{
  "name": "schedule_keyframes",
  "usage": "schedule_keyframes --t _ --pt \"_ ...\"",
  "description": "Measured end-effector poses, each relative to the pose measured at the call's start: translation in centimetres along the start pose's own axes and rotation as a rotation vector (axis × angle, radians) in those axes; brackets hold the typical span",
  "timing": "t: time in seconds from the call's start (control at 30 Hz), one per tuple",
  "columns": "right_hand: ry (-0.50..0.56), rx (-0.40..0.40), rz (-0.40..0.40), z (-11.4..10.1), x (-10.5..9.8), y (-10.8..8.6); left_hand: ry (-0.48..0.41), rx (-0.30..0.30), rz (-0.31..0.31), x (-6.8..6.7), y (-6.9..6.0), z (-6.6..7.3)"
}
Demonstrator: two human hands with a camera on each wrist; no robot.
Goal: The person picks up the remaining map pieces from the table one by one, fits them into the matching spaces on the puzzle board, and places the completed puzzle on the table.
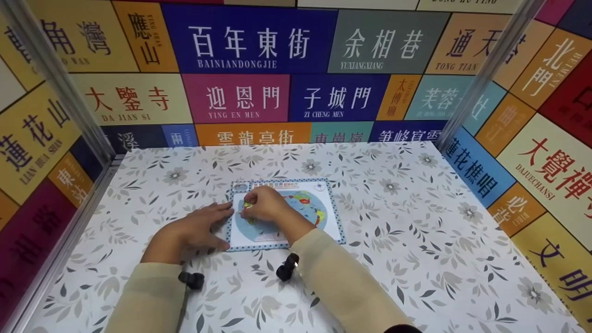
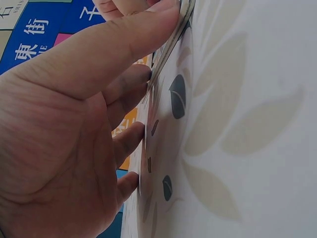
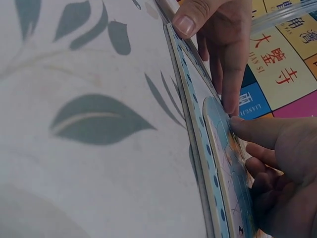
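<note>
A world map jigsaw puzzle (image 1: 277, 238) in a blue-dotted frame lies flat on the table. In the head view my left hand (image 1: 199, 226) rests at its left side, fingers extended and thumb by the near left corner. The left wrist view has the left thumb (image 2: 153, 27) against the board's edge, fingertips down beside it. My right hand (image 1: 266, 203) is over the left part of the map, fingers curled. From the right wrist, the right thumb (image 3: 267, 133) touches the map surface; whether a piece is between thumb and fingers is hidden.
A white tablecloth (image 1: 402, 208) with grey leaves and flowers covers the table. Panels of coloured signs (image 1: 249, 41) stand behind and at both sides, with metal posts (image 1: 485, 69) at the corners. Black clips (image 1: 192, 280) sit at both cuffs.
</note>
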State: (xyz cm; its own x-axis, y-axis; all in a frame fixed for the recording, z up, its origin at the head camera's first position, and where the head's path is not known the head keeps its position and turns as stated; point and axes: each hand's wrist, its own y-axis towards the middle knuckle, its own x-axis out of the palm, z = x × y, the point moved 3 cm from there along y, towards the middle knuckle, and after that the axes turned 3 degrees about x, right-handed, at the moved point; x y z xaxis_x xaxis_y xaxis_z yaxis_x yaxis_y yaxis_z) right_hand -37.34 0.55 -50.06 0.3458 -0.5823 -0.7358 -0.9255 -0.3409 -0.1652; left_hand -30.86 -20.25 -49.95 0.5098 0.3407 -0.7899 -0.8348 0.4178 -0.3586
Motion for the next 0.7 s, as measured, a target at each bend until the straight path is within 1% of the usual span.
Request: schedule_keyframes --t 0.17,0.3,0.57,0.7 --pt "0.03 -0.014 -0.026 0.21 -0.12 -0.02 -0.006 -0.003 -0.005 0.01 0.04 0.07" --pt "0.03 -0.028 -0.044 0.34 -0.1 0.12 -0.008 -0.004 -0.004 -0.06 -0.06 0.04" --pt "-0.036 -0.117 -0.085 0.17 -0.01 0.05 -0.007 -0.006 0.0 0.05 -0.04 -0.08" --pt "-0.073 -0.176 -0.088 0.03 0.01 -0.2 -0.008 0.023 0.003 0.06 -0.07 -0.04"
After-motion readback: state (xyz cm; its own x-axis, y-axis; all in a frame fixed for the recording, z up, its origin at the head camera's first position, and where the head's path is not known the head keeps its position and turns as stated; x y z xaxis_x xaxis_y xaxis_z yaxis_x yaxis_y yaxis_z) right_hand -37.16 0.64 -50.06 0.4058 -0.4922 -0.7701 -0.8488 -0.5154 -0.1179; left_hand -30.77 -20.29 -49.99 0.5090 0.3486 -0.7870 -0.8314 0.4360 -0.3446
